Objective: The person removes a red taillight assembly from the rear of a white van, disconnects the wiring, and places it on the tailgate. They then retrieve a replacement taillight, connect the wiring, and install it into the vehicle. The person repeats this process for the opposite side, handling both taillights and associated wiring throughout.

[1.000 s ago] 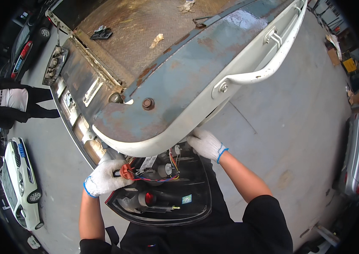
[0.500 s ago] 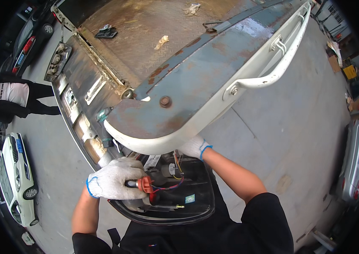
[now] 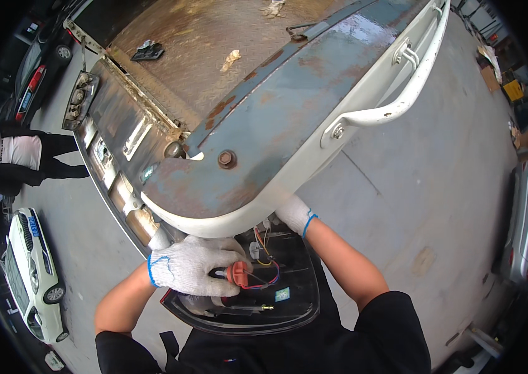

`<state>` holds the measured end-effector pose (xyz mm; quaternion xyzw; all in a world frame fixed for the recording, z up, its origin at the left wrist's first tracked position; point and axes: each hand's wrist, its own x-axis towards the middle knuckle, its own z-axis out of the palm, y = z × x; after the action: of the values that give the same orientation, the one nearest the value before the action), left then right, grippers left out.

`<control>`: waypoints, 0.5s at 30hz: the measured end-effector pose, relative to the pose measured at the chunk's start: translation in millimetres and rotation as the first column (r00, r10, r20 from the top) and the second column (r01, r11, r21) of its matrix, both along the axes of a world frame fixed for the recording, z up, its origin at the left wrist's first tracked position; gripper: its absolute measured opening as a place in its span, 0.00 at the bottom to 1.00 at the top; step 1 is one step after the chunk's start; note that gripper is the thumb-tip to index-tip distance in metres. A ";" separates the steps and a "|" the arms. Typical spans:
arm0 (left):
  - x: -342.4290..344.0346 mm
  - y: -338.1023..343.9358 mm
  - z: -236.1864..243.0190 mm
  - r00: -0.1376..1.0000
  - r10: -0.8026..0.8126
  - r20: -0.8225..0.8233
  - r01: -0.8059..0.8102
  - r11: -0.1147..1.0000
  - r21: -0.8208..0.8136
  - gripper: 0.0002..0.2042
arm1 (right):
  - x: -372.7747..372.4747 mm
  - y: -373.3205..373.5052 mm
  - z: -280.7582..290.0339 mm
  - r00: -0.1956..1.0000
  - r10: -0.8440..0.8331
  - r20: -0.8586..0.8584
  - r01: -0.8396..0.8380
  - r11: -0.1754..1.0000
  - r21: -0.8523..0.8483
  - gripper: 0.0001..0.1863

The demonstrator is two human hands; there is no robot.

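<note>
Gripping a red bulb holder (image 3: 237,274), the gloved left hand (image 3: 196,267) hung over the dark lamp housing (image 3: 300,274); the holder lay sideways, long axis running left to right, its narrower end pointing left into the glove, coloured wires (image 3: 274,278) trailing from the right; a small pale-green label (image 3: 283,294) sat on the housing, its print too small to read; the rounded truck corner (image 3: 214,193) covered the housing's far edge and partly hid the right hand (image 3: 295,214), whose grip I could not tell
</note>
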<state>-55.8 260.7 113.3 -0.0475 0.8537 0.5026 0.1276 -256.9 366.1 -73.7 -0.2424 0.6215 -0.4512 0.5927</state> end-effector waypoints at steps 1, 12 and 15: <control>-1.2 0.3 -1.4 1.000 0.005 -0.023 -0.005 1.000 0.000 0.20 | -3.7 0.4 -1.6 0.995 -0.015 0.095 0.008 0.997 0.076 0.21; -0.5 8.3 -17.1 0.999 -0.048 -0.004 0.049 0.996 0.079 0.24 | 10.1 2.0 -8.3 0.734 0.270 -0.623 -0.293 0.954 0.067 0.33; -5.1 9.9 -15.0 0.996 -0.082 0.027 0.080 0.994 0.069 0.25 | 17.3 -6.3 8.3 0.597 0.336 -0.728 -0.433 0.899 0.060 0.24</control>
<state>-61.0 270.5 98.4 -0.0160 0.8353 0.5250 0.1623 -239.6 359.8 -65.3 -0.5641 0.7074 -0.2173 0.3663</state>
